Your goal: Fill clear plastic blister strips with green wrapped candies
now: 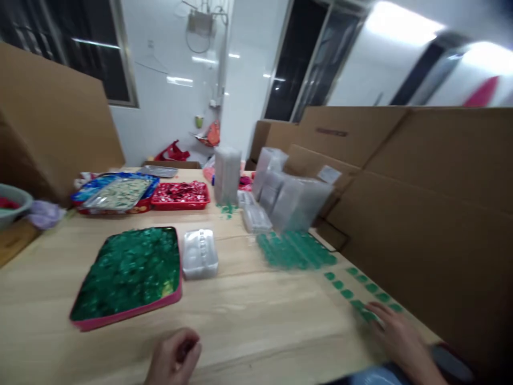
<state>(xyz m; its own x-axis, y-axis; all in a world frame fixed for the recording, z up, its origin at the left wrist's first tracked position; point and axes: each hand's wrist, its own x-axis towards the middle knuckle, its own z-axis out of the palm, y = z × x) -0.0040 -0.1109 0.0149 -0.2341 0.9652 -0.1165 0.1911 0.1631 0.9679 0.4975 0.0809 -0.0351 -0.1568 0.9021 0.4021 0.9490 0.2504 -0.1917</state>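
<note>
My left hand (174,357) is at the front of the table, with its fingers curled in; something dark may be inside, but I cannot make it out. Farther right, my right hand (396,334) reaches low over the table with fingers stretched out and somewhat blurred. Its fingertips are at a small flat green piece (358,305), the nearest of two rows laid along the table's right side. A red-rimmed tray (132,310) heaped with shiny green pieces stands beyond my left hand. Next to it sits a clear plastic pack (200,255).
Tall cardboard (433,214) walls the right edge. Stacked clear plastic trays (300,200) stand before it, beside a sheet of green pieces (294,250). At the back are a red tray (180,205) of shiny red pieces and a blue-red tray (86,199). A pale basin (18,198) is far left.
</note>
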